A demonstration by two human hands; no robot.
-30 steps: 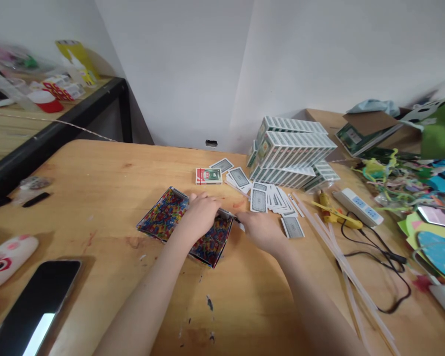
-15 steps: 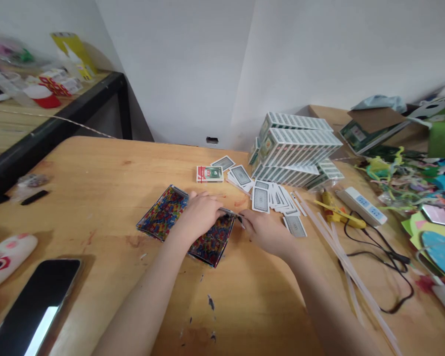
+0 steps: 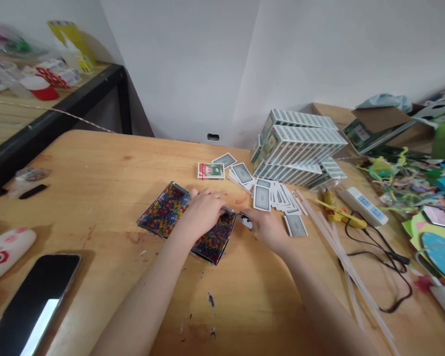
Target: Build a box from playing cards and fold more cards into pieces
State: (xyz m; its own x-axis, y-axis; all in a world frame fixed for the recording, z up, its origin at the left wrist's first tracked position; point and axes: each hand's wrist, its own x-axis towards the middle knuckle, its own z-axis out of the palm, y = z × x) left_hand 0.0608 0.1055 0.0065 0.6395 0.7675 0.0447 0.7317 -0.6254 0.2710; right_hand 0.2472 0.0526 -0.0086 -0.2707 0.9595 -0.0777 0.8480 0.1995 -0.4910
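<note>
A shallow open box (image 3: 163, 210) with a multicoloured speckled inside lies at an angle on the table. My left hand (image 3: 203, 210) reaches across it, its fingers closed over the far wall near the right corner. Just outside that corner is my right hand (image 3: 266, 228), its fingers closed on a white playing card (image 3: 245, 221) with black marks. The card's near end is hidden by the fingers. Beyond the hands lie loose playing cards (image 3: 262, 198), patterned backs up, and a card pack (image 3: 211, 171) in a red, white and green case.
Stacked striped cartons (image 3: 304, 143) stand at the back right. A yellow glue gun (image 3: 337, 210), a power strip (image 3: 363, 205) and clear sticks (image 3: 341, 257) lie at the right. A phone (image 3: 37, 301) rests at the near left. A black-framed shelf (image 3: 77, 99) stands at the left.
My right hand has shifted slightly right from the box's corner, and more of the marked white card shows. My left hand stays on the box wall. The view has shifted slightly.
</note>
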